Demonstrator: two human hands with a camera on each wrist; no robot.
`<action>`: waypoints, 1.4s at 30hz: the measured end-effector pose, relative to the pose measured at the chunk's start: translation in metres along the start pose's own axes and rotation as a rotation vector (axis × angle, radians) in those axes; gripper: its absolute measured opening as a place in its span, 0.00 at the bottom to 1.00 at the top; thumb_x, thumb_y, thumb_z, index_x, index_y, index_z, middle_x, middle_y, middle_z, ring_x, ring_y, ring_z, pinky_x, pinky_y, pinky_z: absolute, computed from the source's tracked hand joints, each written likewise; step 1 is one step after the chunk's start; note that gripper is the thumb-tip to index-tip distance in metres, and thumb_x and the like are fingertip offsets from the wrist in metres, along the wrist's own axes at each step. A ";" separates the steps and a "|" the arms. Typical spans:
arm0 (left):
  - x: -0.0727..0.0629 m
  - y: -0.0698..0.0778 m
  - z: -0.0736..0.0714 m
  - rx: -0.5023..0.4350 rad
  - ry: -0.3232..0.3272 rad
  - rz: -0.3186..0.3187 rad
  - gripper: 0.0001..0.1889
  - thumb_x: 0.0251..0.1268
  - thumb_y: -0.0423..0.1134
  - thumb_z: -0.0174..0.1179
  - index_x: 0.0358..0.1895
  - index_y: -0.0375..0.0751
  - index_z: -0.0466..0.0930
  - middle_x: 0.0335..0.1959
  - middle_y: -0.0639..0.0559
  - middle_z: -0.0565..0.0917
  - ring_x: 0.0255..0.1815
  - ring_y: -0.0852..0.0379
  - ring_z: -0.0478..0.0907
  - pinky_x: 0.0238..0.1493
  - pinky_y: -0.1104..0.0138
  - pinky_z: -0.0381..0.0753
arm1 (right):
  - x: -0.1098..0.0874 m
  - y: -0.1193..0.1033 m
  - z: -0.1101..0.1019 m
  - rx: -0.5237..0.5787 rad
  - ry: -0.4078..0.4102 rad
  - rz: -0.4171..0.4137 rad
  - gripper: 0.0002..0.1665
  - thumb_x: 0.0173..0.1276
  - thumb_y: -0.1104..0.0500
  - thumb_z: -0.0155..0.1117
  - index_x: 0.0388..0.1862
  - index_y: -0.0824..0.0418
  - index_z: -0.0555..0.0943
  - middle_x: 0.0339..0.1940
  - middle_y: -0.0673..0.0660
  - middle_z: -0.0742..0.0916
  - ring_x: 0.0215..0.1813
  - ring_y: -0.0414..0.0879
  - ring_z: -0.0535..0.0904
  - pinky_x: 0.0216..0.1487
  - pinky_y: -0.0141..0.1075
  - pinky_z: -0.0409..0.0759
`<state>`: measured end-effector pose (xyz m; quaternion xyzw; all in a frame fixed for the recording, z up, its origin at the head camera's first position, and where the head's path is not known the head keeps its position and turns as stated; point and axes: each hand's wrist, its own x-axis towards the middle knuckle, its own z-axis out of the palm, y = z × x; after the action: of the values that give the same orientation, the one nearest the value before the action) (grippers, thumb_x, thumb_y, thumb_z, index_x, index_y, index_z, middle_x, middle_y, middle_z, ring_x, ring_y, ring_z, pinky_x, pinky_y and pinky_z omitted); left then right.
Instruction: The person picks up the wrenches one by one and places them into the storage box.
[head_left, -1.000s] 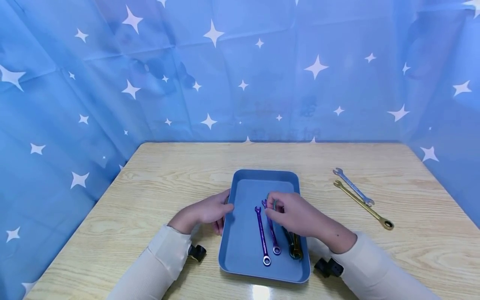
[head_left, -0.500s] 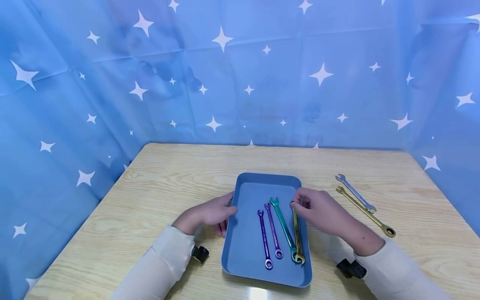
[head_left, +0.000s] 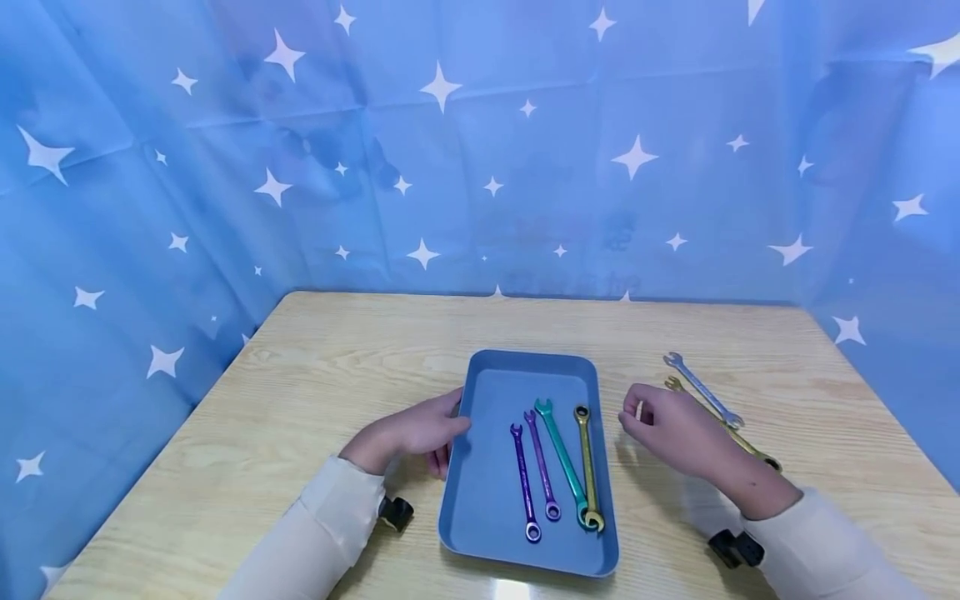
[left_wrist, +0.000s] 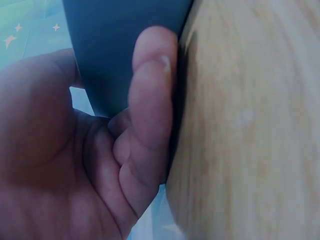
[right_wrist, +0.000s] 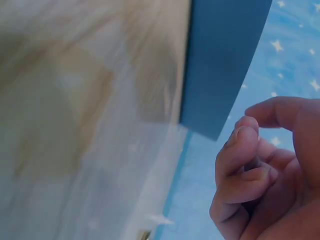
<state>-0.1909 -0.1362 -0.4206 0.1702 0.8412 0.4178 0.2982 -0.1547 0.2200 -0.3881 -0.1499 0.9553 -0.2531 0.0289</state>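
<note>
A blue rectangular tray (head_left: 483, 533) lies on the wooden table, holding several combination wrenches. From left to right there are a dark purple wrench (head_left: 523, 483), a lighter purple wrench (head_left: 542, 467), a green wrench (head_left: 562, 458) and a gold wrench (head_left: 588, 467). The lower ends of the green and gold ones overlap. My left hand (head_left: 420, 429) grips the tray's left side, thumb over the rim and fingers against the outer wall (left_wrist: 110, 55). Just right of the tray, my right hand (head_left: 678, 433) hovers with loosely curled fingers (right_wrist: 240, 150) and nothing between them.
To the right on the table (head_left: 360, 342) lie a silver-blue wrench (head_left: 703, 390) and another gold wrench (head_left: 765, 458), partly behind my right hand. A blue curtain (head_left: 480, 167) with white stars hangs behind the table and along its sides.
My right hand has moved right, out of the tray, and let go of the gold wrench, which now lies beside the green one. The left hand stays on the tray's side.
</note>
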 end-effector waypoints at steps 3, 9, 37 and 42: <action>0.000 -0.002 0.000 -0.009 -0.007 0.005 0.30 0.75 0.42 0.40 0.78 0.51 0.49 0.20 0.41 0.85 0.15 0.48 0.83 0.20 0.55 0.86 | -0.004 0.013 -0.003 -0.029 0.000 0.024 0.05 0.73 0.57 0.57 0.36 0.56 0.78 0.13 0.46 0.72 0.15 0.39 0.64 0.17 0.31 0.63; 0.001 0.000 -0.001 0.008 0.005 -0.010 0.33 0.75 0.43 0.41 0.80 0.49 0.46 0.21 0.41 0.85 0.15 0.48 0.83 0.21 0.56 0.86 | -0.008 0.036 -0.014 -0.067 -0.039 0.082 0.08 0.73 0.57 0.56 0.40 0.60 0.77 0.15 0.48 0.75 0.16 0.40 0.66 0.17 0.32 0.63; -0.002 0.002 -0.001 -0.002 0.005 -0.029 0.35 0.75 0.43 0.40 0.82 0.51 0.40 0.19 0.40 0.85 0.15 0.48 0.83 0.21 0.56 0.86 | -0.008 0.086 -0.038 -0.179 -0.211 0.281 0.14 0.72 0.56 0.57 0.41 0.67 0.73 0.21 0.53 0.73 0.19 0.45 0.66 0.20 0.37 0.63; -0.002 0.001 -0.001 -0.004 0.009 -0.024 0.34 0.75 0.42 0.40 0.81 0.50 0.43 0.19 0.41 0.85 0.15 0.49 0.83 0.21 0.56 0.86 | -0.009 0.089 -0.041 -0.183 -0.224 0.271 0.12 0.71 0.60 0.54 0.27 0.59 0.69 0.17 0.50 0.69 0.18 0.44 0.65 0.20 0.36 0.61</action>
<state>-0.1901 -0.1373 -0.4190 0.1575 0.8437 0.4165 0.2996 -0.1758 0.3157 -0.3967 -0.0492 0.9766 -0.1405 0.1552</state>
